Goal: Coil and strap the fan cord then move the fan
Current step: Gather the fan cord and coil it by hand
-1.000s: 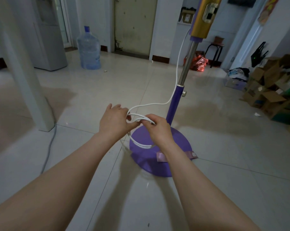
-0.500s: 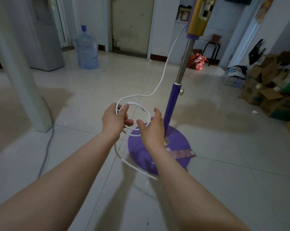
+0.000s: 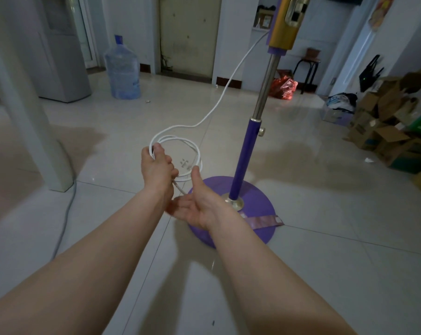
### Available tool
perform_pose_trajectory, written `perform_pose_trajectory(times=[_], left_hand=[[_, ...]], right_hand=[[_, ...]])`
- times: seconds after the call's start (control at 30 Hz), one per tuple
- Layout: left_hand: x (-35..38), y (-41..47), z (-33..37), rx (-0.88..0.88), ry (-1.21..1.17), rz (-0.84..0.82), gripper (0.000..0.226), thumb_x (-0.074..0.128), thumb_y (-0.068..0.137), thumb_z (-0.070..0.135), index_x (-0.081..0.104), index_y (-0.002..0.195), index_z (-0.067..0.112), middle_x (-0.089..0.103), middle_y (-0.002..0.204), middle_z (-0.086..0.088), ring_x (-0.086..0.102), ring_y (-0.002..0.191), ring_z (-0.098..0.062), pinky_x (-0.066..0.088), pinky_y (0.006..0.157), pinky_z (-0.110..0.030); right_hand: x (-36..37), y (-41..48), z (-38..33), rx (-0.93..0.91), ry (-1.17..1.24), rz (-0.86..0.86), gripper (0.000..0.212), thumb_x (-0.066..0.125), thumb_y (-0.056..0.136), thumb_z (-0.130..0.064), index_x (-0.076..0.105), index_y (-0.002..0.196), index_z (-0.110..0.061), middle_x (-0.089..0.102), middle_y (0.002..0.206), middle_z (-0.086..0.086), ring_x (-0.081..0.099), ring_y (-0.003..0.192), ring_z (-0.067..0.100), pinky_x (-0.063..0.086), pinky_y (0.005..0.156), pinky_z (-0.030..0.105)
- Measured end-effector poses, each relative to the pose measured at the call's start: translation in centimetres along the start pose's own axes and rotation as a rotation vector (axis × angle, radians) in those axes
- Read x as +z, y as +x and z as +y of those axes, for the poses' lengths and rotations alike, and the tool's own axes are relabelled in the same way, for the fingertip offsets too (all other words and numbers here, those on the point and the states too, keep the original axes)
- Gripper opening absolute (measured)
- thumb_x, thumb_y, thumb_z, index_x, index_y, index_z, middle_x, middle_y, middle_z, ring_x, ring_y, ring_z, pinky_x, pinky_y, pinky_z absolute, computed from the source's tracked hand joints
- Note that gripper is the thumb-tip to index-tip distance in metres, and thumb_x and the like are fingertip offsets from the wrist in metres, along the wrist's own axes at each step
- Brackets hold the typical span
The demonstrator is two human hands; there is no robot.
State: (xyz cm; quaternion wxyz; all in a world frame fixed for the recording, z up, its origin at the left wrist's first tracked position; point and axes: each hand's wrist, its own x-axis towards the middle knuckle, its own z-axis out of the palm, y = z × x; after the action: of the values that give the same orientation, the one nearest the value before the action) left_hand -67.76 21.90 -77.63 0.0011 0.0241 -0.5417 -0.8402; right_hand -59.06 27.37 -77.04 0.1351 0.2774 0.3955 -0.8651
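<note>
A pedestal fan stands ahead of me: purple round base (image 3: pixel 257 201), purple and steel pole (image 3: pixel 245 160), gold control housing (image 3: pixel 285 22) at the top edge. Its white cord (image 3: pixel 226 93) runs down from the housing into a coil of a few loops (image 3: pixel 192 147). My left hand (image 3: pixel 157 165) is shut on the left side of the coil, holding it above the floor. My right hand (image 3: pixel 195 204) lies palm up, fingers apart, just below the coil with a short cord end passing over it; I cannot tell if it grips that end.
A white table leg (image 3: pixel 28 112) stands at left with a grey cable (image 3: pixel 64 221) on the floor beside it. A water jug (image 3: pixel 122 68) and white appliance (image 3: pixel 59 49) sit at the back left. Cardboard boxes (image 3: pixel 386 131) pile up at right. A stool (image 3: pixel 308 66) and red bag (image 3: pixel 283 87) are behind.
The coil has grown and been lifted up and left in my left hand. My right hand let go of the loops and dropped below them, turning palm up.
</note>
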Motion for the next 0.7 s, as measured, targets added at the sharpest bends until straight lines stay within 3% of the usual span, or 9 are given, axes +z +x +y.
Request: perform_pose_trajectory(times=[0.1,0.13,0.2,0.27,0.37,0.47,0.53,0.63,0.7], left_hand=[[-0.3,0.1,0.2,-0.066,-0.05,-0.068,0.025,0.037,0.103,0.025,0.038,0.079,0.018,0.032,0.061,-0.001,0.026,0.033,-0.004,0.023,0.034,-0.014],[-0.5,0.1,0.2,-0.087,-0.036,-0.102,0.024,0.039,0.103,0.023,0.039,0.079,0.018,0.032,0.06,0.0,0.026,0.032,-0.004,0.022,0.034,-0.013],[-1.0,0.2,0.1,-0.12,0.047,-0.189,0.024,0.044,0.101,0.021,0.04,0.078,0.017,0.032,0.059,-0.001,0.027,0.031,-0.004,0.023,0.034,-0.013],[-1.7,0.0,-0.4,-0.099,0.21,-0.307,0.023,0.048,0.1,0.02,0.042,0.078,0.017,0.034,0.057,-0.002,0.029,0.032,-0.006,0.026,0.035,-0.016],[-2.2,-0.7,-1.4,-0.008,0.394,-0.461,0.022,0.054,0.097,0.024,0.046,0.078,0.018,0.04,0.051,0.002,0.033,0.036,-0.008,0.031,0.037,-0.019],[-2.2,-1.1,-1.7,0.082,0.506,-0.473,0.021,0.056,0.095,0.027,0.048,0.078,0.019,0.045,0.056,0.001,0.04,0.037,-0.006,0.04,0.038,-0.022],[-2.5,-0.9,-1.6,0.11,0.585,-0.484,0.018,0.059,0.094,0.028,0.051,0.082,0.016,0.048,0.06,-0.002,0.046,0.041,-0.009,0.047,0.043,-0.025],[-3.1,-0.5,-0.9,-0.001,0.557,-0.587,0.01,0.062,0.092,0.017,0.057,0.089,0.009,0.052,0.067,-0.007,0.052,0.052,-0.015,0.059,0.058,-0.031],[-3.2,-0.2,0.0,-0.212,0.398,-0.677,0.01,0.059,0.091,0.01,0.062,0.099,0.006,0.056,0.071,-0.009,0.057,0.055,-0.016,0.06,0.062,-0.031]], right_hand=[[-0.4,1.5,-0.5,-0.211,0.296,0.052,0.065,0.055,0.097,-0.039,0.041,0.134,0.012,0.055,0.131,0.031,0.061,0.118,0.035,0.049,0.103,0.041],[-0.8,1.8,-0.7,-0.297,0.285,0.119,0.047,0.057,0.098,-0.028,0.048,0.124,0.01,0.06,0.117,0.029,0.064,0.107,0.037,0.053,0.096,0.044],[-2.1,1.9,-1.3,-0.4,0.131,0.238,0.017,0.052,0.101,-0.016,0.055,0.098,0.0,0.063,0.088,0.021,0.065,0.075,0.03,0.056,0.068,0.037],[-3.6,1.9,-2.0,-0.482,-0.06,0.343,0.012,0.045,0.103,-0.011,0.052,0.093,-0.012,0.057,0.073,0.012,0.054,0.057,0.018,0.046,0.054,0.029],[-4.9,2.1,-2.6,-0.511,-0.291,0.439,0.01,0.037,0.104,-0.018,0.047,0.103,-0.017,0.058,0.071,0.005,0.051,0.053,0.013,0.043,0.052,0.026],[-5.2,2.7,-2.5,-0.492,-0.481,0.45,0.026,0.039,0.101,-0.033,0.048,0.113,-0.011,0.051,0.074,0.004,0.043,0.055,0.015,0.039,0.052,0.028],[-5.3,2.9,-2.4,-0.518,-0.582,0.434,0.026,0.043,0.1,-0.037,0.047,0.113,-0.015,0.048,0.078,0.003,0.043,0.06,0.015,0.038,0.055,0.028],[-5.5,2.4,-2.7,-0.58,-0.724,0.393,0.017,0.057,0.094,-0.04,0.048,0.093,-0.025,0.049,0.079,-0.005,0.043,0.065,0.011,0.036,0.058,0.026],[-5.5,2.1,-2.8,-0.632,-0.801,0.34,0.022,0.065,0.089,-0.039,0.047,0.084,-0.027,0.051,0.08,-0.007,0.046,0.069,0.009,0.036,0.06,0.025]])
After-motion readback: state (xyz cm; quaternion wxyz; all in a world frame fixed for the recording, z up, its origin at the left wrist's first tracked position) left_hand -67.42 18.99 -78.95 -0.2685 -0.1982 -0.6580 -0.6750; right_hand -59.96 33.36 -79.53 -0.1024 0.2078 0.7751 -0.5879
